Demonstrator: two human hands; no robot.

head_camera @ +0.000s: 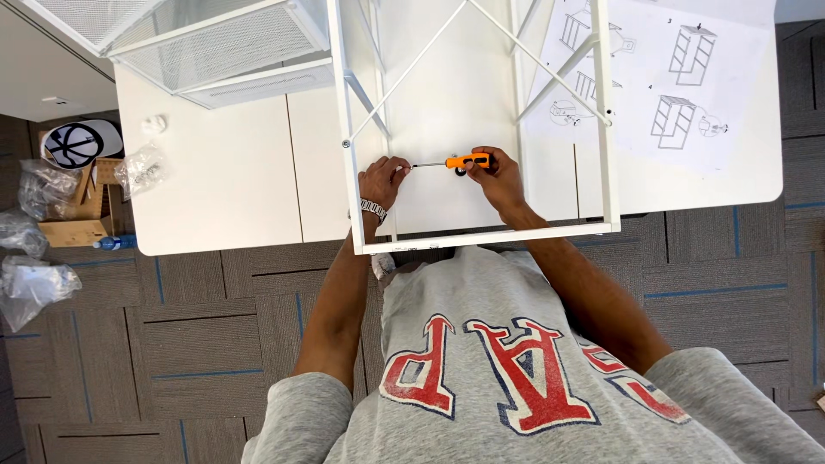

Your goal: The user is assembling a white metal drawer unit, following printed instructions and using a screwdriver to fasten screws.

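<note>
Nearest the near edge of the white tabletop (232, 198), the two hands work inside a white metal frame (481, 234) that lies flat on it, its end bar along that edge. The right hand (498, 176) has its fingers clamped around the orange handle of one screwdriver (460, 161), which lies level, its thin shaft pointing left. The left hand (382, 179), with a metal wristwatch (373, 210) on its wrist, has its fingers pinched together at the tip of the shaft, just beside an inner upright of the frame. Thin white cross braces run diagonally between the frame's long bars further up.

Off the left edge, on the carpet, stands one open cardboard box (82, 210); what is in it cannot be made out. Several crumpled clear plastic bags (34, 279) lie around it, and one more clear bag (142, 167) holding small parts, too small to tell apart, sits on the tabletop near the left edge. A black and white cap (82, 142) rests beside the box.

Toward the far right corner lies one unfolded instruction sheet (679, 77) with line drawings of a shelf. At the far left corner sits a white wire mesh basket (206, 43); nothing shows inside it
</note>
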